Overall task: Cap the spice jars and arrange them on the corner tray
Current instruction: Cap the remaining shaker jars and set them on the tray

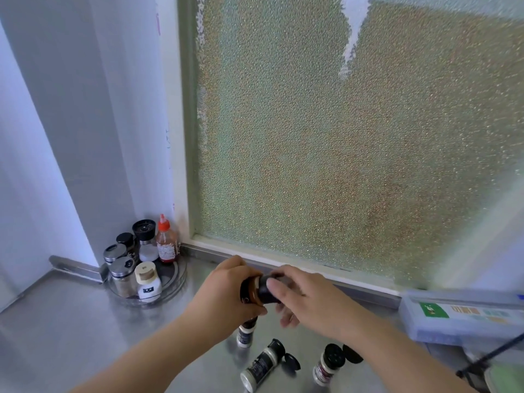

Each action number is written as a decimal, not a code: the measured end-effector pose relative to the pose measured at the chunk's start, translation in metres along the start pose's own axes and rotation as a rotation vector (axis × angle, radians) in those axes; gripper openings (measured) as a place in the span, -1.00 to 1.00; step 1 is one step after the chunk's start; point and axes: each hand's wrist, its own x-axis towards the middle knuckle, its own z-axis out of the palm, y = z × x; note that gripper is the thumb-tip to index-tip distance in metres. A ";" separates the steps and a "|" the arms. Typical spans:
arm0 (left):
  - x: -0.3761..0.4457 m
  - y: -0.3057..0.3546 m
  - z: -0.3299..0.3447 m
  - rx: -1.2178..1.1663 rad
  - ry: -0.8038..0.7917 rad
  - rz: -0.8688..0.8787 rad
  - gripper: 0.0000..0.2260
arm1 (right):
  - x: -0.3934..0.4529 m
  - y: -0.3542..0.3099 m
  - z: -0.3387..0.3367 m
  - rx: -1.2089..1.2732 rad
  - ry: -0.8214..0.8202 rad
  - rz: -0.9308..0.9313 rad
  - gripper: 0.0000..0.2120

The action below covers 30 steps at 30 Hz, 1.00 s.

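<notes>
My left hand [226, 290] grips a dark spice jar [249, 290] held above the steel counter. My right hand [297, 296] has its fingers curled round the jar's black cap [268, 289]. Below my hands, three more small spice jars are on the counter: one [245, 333] partly hidden under my left hand, one [262, 364] lying on its side, one [327, 364] tilted. Each of the last two has its black flip lid [292, 361] open. The round clear corner tray [181, 275] stands at the back left with several bottles on it.
On the tray are a red-capped sauce bottle [166, 241], a grinder [146, 236], steel-topped shakers [122, 275] and a white bottle [147, 280]. A pale blue plastic box [465, 319] lies at the right under the frosted window [340, 137]. A black cable [487, 361] crosses the lower right.
</notes>
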 end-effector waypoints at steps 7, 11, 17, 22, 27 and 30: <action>-0.003 -0.007 -0.003 -0.031 -0.009 -0.041 -0.63 | 0.008 0.001 0.006 -0.110 0.094 -0.114 -0.76; -0.008 -0.018 -0.004 -0.050 -0.042 -0.091 -0.66 | 0.013 -0.002 0.010 -0.100 -0.007 -0.086 -0.59; -0.011 -0.038 -0.009 -0.051 -0.035 -0.122 -0.65 | 0.027 -0.013 0.021 -0.279 -0.033 -0.205 -0.63; -0.023 -0.059 -0.012 -0.038 -0.133 -0.237 -0.67 | 0.045 -0.020 0.047 -0.370 -0.120 -0.190 -0.65; -0.023 -0.101 -0.021 -0.074 -0.274 -0.346 -0.76 | 0.085 -0.023 0.078 -0.289 -0.097 -0.147 -0.71; -0.028 -0.128 -0.034 0.016 -0.232 -0.400 -0.39 | 0.121 -0.023 0.099 -0.251 -0.066 -0.113 -0.75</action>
